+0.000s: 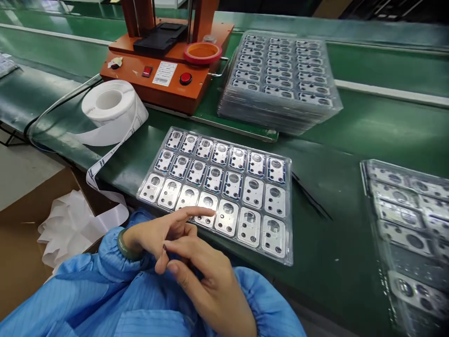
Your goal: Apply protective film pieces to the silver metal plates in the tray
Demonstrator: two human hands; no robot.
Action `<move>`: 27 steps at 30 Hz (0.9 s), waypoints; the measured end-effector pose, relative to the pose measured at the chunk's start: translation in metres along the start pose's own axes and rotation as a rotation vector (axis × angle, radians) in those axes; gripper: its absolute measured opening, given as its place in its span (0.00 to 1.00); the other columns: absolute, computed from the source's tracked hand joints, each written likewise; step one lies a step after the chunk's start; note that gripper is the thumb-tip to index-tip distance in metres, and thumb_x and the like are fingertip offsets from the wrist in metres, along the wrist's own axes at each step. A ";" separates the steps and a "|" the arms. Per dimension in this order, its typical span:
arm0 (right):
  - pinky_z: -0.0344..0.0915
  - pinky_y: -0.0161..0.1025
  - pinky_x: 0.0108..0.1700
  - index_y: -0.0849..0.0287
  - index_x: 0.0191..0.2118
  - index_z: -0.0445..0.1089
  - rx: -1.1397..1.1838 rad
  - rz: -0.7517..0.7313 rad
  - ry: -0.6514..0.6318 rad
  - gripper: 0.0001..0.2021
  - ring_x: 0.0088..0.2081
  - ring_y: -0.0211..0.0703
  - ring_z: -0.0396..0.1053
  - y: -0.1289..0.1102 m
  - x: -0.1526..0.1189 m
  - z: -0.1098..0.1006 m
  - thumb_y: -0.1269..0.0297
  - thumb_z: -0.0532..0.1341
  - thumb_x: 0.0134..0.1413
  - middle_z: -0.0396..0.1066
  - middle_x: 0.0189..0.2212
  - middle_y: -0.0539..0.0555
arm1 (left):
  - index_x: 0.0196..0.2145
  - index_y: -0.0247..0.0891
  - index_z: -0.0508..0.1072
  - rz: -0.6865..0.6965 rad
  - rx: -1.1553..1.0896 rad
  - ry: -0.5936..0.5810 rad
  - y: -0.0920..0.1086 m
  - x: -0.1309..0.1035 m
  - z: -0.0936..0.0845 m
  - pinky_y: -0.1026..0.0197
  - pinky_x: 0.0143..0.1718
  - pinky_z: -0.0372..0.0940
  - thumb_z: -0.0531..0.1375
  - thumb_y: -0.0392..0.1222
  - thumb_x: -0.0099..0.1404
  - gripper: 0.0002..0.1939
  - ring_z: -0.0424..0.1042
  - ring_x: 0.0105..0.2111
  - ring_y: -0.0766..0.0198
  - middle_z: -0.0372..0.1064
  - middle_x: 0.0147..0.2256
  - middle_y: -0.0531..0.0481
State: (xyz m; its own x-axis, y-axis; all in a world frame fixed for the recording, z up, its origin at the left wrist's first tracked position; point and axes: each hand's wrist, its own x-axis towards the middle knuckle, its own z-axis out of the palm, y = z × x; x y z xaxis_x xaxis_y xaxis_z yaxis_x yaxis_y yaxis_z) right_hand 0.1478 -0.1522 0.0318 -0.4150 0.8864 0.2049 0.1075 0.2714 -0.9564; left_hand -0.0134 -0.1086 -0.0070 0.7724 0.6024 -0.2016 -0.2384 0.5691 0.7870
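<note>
My left hand (166, 231), with a green bangle at the wrist, reaches over the front edge of a clear tray (288, 210) of metal-faced parts. Its index finger is stretched out and other fingers are bent. My right hand (213, 278) is in front of it, with a gap between thumb and index finger. A tiny dark piece (164, 247) shows where the right index fingertip meets a left fingertip; which hand bears it is unclear. The tray lies slantwise on the green table (336, 262), its rows filled with parts.
Behind stand an orange machine (150, 84) with a tape roll (202, 52) and stacked trays (277, 110). A label roll (110, 105) trails a strip towards a cardboard box (21, 224). Black tweezers (310, 194) lie right, before another tray (407, 234).
</note>
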 end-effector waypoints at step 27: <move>0.64 0.29 0.22 0.57 0.37 0.74 0.085 0.312 0.640 0.06 0.19 0.31 0.62 0.030 -0.038 -0.070 0.63 0.64 0.53 0.67 0.22 0.47 | 0.46 0.37 0.67 0.036 0.498 0.314 0.018 0.047 0.034 0.74 0.12 0.56 0.58 0.52 0.63 0.18 0.62 0.17 0.75 0.66 0.29 0.52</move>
State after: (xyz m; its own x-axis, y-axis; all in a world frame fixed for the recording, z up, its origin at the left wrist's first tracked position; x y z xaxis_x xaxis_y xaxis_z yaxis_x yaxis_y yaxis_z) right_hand 0.2303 -0.1511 0.0102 0.2379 0.9710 -0.0242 0.0532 -0.0379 -0.9979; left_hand 0.0383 -0.0889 0.0173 0.5395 0.7966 -0.2727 0.1023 0.2595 0.9603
